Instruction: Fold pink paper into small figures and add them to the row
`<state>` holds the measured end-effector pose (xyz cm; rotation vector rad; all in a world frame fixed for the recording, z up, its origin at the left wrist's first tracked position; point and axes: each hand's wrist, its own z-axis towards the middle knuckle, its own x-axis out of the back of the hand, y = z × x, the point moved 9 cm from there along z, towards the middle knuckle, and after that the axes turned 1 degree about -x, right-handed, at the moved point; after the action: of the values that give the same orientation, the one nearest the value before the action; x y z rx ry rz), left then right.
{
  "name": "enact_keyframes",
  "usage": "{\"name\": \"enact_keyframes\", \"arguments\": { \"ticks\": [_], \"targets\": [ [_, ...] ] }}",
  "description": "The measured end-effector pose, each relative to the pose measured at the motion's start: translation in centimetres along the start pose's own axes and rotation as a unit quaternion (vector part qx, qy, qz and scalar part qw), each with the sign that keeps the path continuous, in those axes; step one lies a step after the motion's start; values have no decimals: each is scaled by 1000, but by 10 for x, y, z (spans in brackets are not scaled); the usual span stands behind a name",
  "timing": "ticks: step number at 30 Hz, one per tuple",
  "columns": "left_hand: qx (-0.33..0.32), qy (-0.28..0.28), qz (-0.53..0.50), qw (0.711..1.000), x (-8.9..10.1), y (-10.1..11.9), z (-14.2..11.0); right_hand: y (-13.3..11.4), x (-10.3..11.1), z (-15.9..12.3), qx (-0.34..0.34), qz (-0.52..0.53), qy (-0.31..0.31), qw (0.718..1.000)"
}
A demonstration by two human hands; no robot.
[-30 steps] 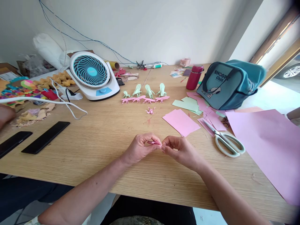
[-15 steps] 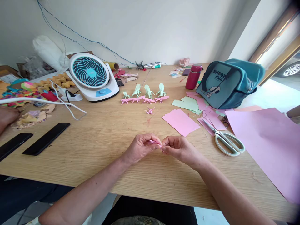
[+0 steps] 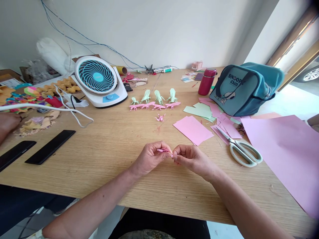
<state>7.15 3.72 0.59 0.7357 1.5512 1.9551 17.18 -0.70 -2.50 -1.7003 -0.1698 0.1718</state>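
Note:
A small folded piece of pink paper is pinched between my two hands, low over the table; the fingers hide most of it. My left hand grips its left part between thumb and forefinger. At its right end, my right hand pinches the paper with thumb and fingertips. Beyond the hands lies a small pink folded figure with thin points. Behind that stands a row of pink folded-paper insects, and green ones stand behind the pink row. Pink paper rectangles lie ahead of my right hand.
Scissors and a large pink sheet lie on the right. A blue bag and a red flask stand behind paper scraps. On the left are a fan, black flat objects and another person's hand.
Both hands stay nearly in place, still pinching the pink paper, with only slight finger movement. The whole view has shifted very slightly.

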Motion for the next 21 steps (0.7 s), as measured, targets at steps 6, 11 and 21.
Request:
{"name": "enact_keyframes", "arguments": {
  "ticks": [6,11,21],
  "targets": [
    [-17,6,31,999,0,1,-3,-2,1,0,8,-12,3,1000],
    [-61,-3,110,992,0,13,-3,-5,2,-2,-8,-65,20,998],
    [-166,-19,279,946,-4,36,-4,-14,3,-7,0,-193,43,980]
  ]
}}
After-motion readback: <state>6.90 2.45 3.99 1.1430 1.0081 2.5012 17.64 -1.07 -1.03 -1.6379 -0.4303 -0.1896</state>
